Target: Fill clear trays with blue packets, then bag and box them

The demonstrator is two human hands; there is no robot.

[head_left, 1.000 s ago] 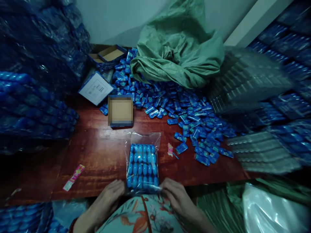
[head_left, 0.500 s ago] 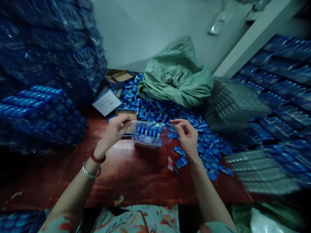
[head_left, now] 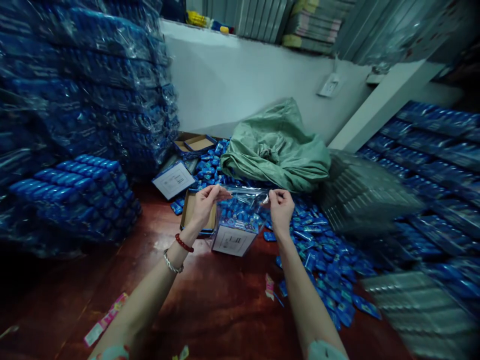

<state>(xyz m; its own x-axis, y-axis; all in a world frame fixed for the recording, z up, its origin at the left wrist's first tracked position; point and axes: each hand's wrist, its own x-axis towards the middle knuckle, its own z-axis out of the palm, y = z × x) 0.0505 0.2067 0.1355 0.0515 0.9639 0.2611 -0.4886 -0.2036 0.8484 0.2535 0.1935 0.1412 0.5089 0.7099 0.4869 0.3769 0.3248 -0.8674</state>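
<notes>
Between my hands hangs a clear plastic bag (head_left: 245, 192) with a blue box (head_left: 234, 240) inside it. The box's pale printed underside faces me, and small blue packets show behind its edge. My left hand (head_left: 206, 202), with a red bead bracelet and a silver bangle on its wrist, pinches the bag's upper left corner. The upper right corner is gripped by my right hand (head_left: 281, 205). Just behind my left hand lies an open cardboard box (head_left: 188, 212). A heap of loose blue packets (head_left: 318, 250) spreads beyond and to the right of my right hand.
A green cloth sack (head_left: 277, 145) lies on the heap against the wall. Blue packs wrapped in plastic (head_left: 123, 85) tower at the left, beside a smaller stack (head_left: 78, 190). Grey plastic trays (head_left: 367, 190) stand at the right. Pink wrappers (head_left: 107, 320) lie on the red table (head_left: 210, 310).
The boxed bag has tilted so its printed underside faces me. My hands still grip the bag's top, now closer together. The view has lifted, showing more of the wall and shelf.
</notes>
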